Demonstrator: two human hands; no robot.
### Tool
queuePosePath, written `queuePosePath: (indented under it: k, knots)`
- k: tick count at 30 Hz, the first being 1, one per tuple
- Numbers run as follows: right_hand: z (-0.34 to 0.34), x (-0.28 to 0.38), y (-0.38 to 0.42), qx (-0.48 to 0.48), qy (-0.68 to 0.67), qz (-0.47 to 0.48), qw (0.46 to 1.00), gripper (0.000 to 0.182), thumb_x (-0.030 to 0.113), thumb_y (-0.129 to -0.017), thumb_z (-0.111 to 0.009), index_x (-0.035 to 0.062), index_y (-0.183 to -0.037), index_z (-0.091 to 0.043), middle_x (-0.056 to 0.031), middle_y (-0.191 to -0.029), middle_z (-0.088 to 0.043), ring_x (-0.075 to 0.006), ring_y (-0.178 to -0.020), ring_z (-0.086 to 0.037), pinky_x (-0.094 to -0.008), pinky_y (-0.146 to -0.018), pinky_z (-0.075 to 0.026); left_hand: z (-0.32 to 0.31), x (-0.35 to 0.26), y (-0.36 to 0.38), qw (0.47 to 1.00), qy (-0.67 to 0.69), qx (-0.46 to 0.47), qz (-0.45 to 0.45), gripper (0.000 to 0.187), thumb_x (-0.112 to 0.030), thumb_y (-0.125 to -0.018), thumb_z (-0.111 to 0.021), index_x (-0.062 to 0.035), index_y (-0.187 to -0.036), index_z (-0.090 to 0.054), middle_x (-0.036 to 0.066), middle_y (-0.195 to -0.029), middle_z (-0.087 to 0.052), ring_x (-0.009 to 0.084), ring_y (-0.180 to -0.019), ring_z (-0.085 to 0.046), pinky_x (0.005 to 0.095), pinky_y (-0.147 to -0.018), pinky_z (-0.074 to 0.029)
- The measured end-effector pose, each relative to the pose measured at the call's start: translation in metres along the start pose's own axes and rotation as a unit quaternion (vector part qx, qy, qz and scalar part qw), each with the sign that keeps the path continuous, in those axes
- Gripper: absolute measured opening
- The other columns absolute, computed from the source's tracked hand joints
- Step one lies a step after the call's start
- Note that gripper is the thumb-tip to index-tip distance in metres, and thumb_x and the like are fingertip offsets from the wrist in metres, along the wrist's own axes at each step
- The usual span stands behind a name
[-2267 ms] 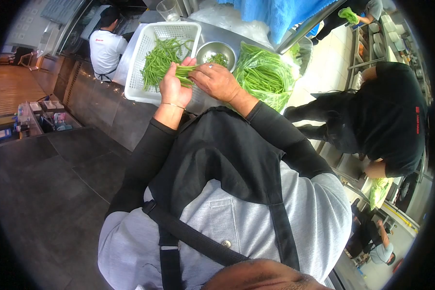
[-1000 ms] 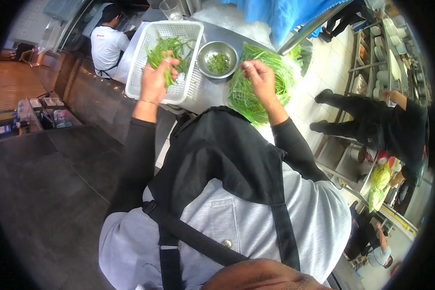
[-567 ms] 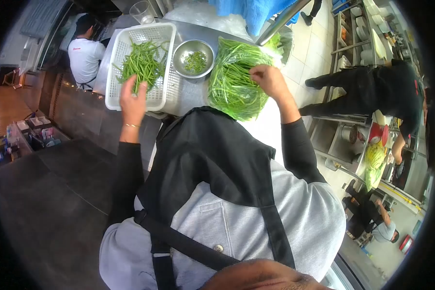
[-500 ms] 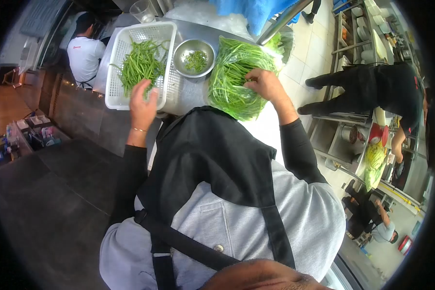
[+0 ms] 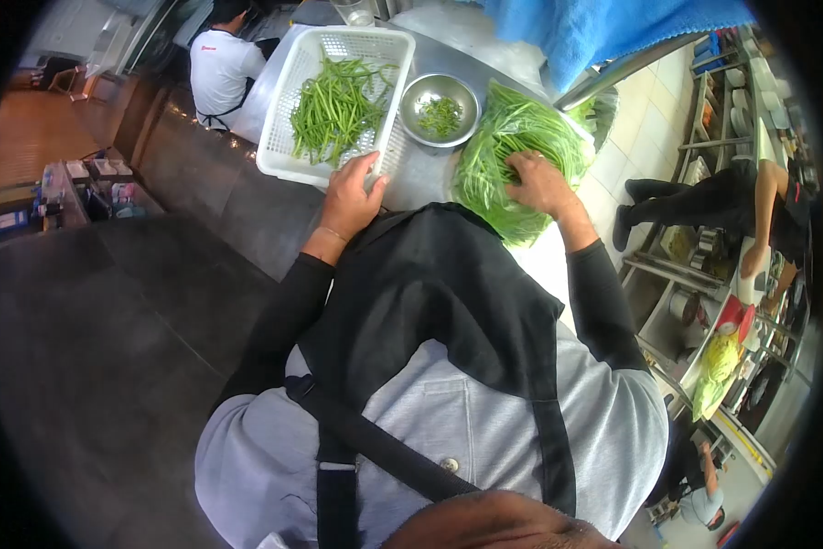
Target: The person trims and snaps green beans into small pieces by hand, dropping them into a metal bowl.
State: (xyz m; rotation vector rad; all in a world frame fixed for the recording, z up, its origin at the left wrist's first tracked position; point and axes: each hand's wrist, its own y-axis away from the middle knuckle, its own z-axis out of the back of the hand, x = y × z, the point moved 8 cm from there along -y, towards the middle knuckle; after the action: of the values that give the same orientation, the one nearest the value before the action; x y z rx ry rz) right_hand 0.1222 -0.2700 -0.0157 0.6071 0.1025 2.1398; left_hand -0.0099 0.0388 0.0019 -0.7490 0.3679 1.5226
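My left hand (image 5: 352, 194) is at the near right corner of a white perforated plastic basket (image 5: 274, 156), thumb apart from the fingers and nothing in it. A loose heap of green beans (image 5: 333, 114) lies in the basket. My right hand (image 5: 541, 186) has its fingers curled into the long green beans (image 5: 521, 137) in an open clear plastic bag (image 5: 471, 178); its fingertips are partly hidden. Between basket and bag stands a round steel bowl (image 5: 414, 131) with small green trimmings (image 5: 440, 116) in it.
A blue cloth (image 5: 603, 37) hangs at the far right by a metal rail (image 5: 626, 69). Clear plastic (image 5: 457, 32) and a clear container (image 5: 352, 11) lie at the back of the steel table. A person in white (image 5: 219, 69) is at left, another in black (image 5: 704, 197) at right.
My view has shifted, so the table's things appear further right. My left hand has come from over the basket's near part to its near right corner. My right hand stays at the bag.
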Motion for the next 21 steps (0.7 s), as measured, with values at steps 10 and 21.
queuePosePath:
  k: [10,21]
  knots:
    - [-0.002,-0.013,-0.004,-0.085,-0.064,-0.011,0.994,0.031,0.023,-0.093,-0.069,0.0016,-0.113,-0.059,-0.0260,-0.102,-0.071,-0.0447,-0.100,-0.068,-0.0532,-0.086,-0.054,-0.002,0.000,0.004,1.000,-0.021,0.013,-0.006,0.049,-0.019,-0.089,-0.073,-0.0081,-0.135,-0.060,0.013,-0.117,-0.069,0.0314,-0.102,-0.067,0.0452,-0.091,-0.049]
    - [0.012,-0.020,-0.003,-0.130,-0.052,-0.077,0.987,0.034,0.032,-0.099,-0.064,0.0040,-0.119,-0.059,-0.0245,-0.099,-0.073,-0.0448,-0.096,-0.069,-0.0538,-0.082,-0.054,-0.001,0.000,0.005,1.000,-0.016,0.016,-0.007,0.049,-0.017,-0.089,-0.073,-0.0085,-0.135,-0.060,0.012,-0.116,-0.070,0.0303,-0.098,-0.068,0.0447,-0.089,-0.050]
